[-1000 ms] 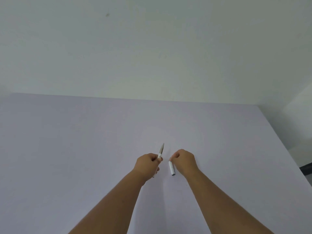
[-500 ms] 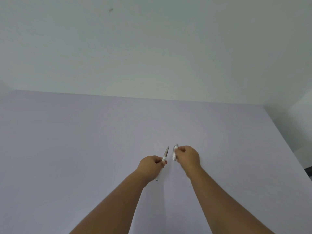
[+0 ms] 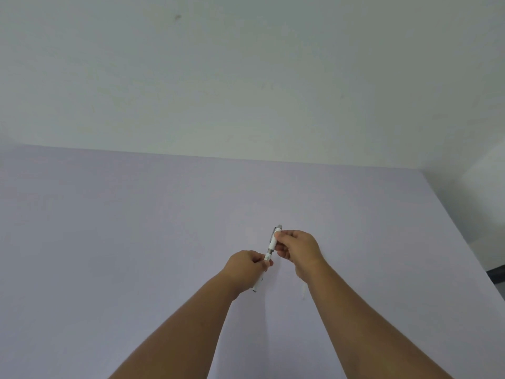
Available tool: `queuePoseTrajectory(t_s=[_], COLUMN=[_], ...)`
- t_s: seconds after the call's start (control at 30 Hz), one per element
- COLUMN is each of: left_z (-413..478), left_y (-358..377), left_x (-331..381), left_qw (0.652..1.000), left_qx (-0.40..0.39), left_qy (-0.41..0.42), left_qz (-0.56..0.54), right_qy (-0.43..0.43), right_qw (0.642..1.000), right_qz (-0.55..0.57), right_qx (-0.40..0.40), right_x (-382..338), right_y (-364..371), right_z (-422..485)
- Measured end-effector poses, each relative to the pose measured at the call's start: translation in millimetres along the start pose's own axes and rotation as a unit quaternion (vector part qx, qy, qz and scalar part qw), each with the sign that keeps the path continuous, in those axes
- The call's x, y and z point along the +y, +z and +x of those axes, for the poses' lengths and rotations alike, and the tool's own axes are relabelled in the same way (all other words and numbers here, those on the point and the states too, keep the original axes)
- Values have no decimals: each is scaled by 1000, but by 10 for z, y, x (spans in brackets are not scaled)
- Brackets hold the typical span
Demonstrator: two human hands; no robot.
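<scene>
A white pen (image 3: 259,283) is held above the pale lilac table (image 3: 109,242). My left hand (image 3: 246,268) grips its barrel, whose rear end sticks out below the hand. The white pen cap (image 3: 274,239), with a grey tip and clip, sits over the pen's front end in line with the barrel. My right hand (image 3: 297,248) pinches the cap between thumb and fingers. A short grey section shows between cap and barrel.
The table's right edge (image 3: 464,236) runs diagonally down to the right, with a dark object (image 3: 497,273) beyond it. A plain pale wall (image 3: 246,77) rises behind the table's far edge.
The cap, held apart from the pen by my right hand, was turned over, brought to the tip and now sits on the pen. Both hands moved closer together.
</scene>
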State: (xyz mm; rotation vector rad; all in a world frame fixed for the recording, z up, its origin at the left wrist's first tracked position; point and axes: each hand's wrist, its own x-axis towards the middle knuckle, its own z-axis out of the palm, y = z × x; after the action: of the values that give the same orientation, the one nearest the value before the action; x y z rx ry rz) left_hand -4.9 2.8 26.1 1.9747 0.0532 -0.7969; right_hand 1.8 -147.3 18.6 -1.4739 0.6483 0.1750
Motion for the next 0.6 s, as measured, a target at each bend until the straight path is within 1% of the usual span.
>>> queuePoseTrajectory(t_s=[0.13,0.27,0.5,0.57,0.6], left_z=[1,-12,10,37,50], left_y=[8,21,49,83,103], left_x=[-24,-52,-105,-135,-154], left_qw=[1000,998,996,997,997], left_qx=[1,-20,-26,-18,-11], left_qy=[-10,-24,-46,-55,-59], left_qz=[-17,-57,-70,-51,-41], right_qy=[-6,-14,-7,-16,-23], right_qw=[999,998,998,996,992], right_qz=[-29,-47,-53,-83,-120], right_qx=[-22,-41,-19,1,24], right_x=[71,106,192,221,234], right_y=[19,4,25,15,1], right_z=[-47,-73,-68,-61,-51])
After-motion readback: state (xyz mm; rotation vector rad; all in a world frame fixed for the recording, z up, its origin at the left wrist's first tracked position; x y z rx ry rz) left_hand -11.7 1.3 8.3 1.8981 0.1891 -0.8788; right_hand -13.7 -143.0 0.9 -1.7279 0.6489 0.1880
